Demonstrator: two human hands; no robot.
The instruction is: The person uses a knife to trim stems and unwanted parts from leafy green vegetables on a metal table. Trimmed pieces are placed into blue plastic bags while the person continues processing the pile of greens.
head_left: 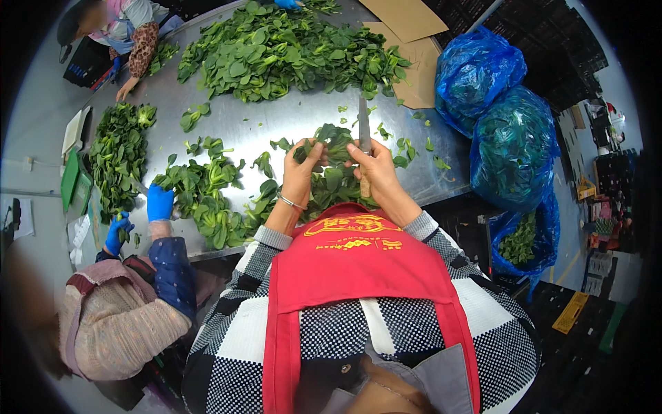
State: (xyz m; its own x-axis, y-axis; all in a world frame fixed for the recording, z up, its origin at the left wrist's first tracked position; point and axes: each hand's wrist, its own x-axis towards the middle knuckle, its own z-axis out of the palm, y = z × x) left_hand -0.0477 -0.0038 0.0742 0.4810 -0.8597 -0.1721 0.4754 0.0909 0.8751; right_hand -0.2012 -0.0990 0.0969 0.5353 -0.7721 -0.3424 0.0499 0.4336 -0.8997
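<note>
Between my two hands is a leafy green plant (335,141), which looks like bok choy. My left hand (302,164) grips it from the left side, with the thumb on top. My right hand (378,168) holds a knife, its steel blade (364,121) pointing away from me and its wooden handle (365,187) against the palm. The right thumb and fingertips also touch the plant's right edge. Just below the hands, more greens (333,186) lie against my red apron (357,264). Loose leaves (406,150) are scattered right of the knife.
A big heap of greens (279,57) covers the metal table's (310,111) far side. Cardboard (419,77) lies at its right, near full blue plastic bags (512,150). At left, a co-worker's blue-gloved hand (160,203) works by other piles (119,155); another person's hand (126,89) rests farther off.
</note>
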